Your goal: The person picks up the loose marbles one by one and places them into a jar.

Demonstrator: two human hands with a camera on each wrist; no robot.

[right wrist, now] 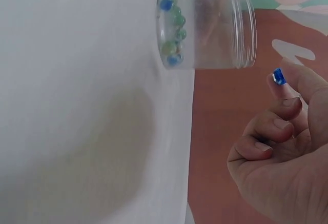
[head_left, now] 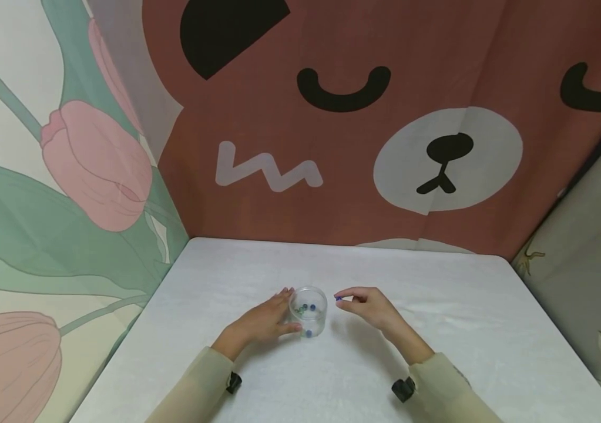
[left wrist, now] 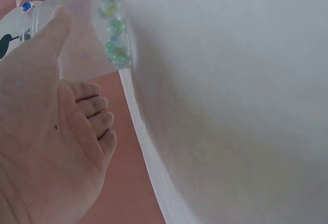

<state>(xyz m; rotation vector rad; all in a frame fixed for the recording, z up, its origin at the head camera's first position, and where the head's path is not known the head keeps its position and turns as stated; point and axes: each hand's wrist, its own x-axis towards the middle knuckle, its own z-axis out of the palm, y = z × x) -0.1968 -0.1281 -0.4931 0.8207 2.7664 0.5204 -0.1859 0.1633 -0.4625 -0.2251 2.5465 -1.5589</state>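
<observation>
A clear round jar (head_left: 308, 311) without a lid stands upright on the white table, with several blue and green glass marbles (left wrist: 115, 27) at its bottom. My left hand (head_left: 269, 317) holds the jar from the left, thumb on its near side and fingers along its far left side. To the right of the jar, my right hand (head_left: 371, 306) pinches a small shiny blue marble (right wrist: 278, 76) between thumb and index finger. That marble is held at about rim height, beside the jar's mouth and apart from it. The other right fingers are curled in toward the palm.
The table (head_left: 469, 329) has a white cover and reaches back to a brown curtain (head_left: 342, 217) with a bear face. A flower-printed curtain (head_left: 94, 252) hangs along the left side. A pale cloth (head_left: 586, 247) hangs on the right.
</observation>
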